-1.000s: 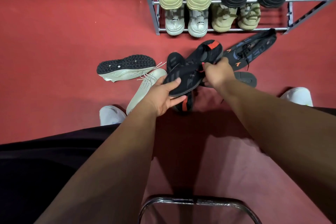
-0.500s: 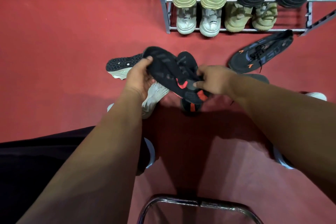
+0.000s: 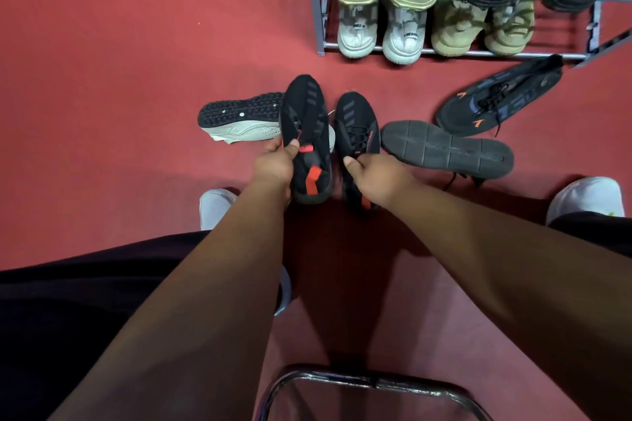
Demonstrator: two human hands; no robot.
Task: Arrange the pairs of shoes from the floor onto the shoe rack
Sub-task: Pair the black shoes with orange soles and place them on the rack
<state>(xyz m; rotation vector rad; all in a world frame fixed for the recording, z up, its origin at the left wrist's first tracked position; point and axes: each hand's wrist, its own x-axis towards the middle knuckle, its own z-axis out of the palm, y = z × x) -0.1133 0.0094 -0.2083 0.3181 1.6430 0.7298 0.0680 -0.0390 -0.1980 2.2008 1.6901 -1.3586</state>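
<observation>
My left hand [image 3: 273,164] is clamped on one black-and-red shoe [image 3: 306,120], and my right hand [image 3: 372,174] grips its partner [image 3: 357,123]. They sit side by side, toes toward the shoe rack [image 3: 313,0], over the red floor [image 3: 136,79] short of the rack's front edge. A pale shoe [image 3: 239,114] lies on its side at their left, and a dark sole-up shoe [image 3: 444,150] at their right.

Wide-open red carpet floor [image 3: 119,79] on the left; a bare strip ahead reaches the grey metal shoe rack [image 3: 314,10], with an upturned dark grey shoe [image 3: 444,150] blocking the right.
</observation>
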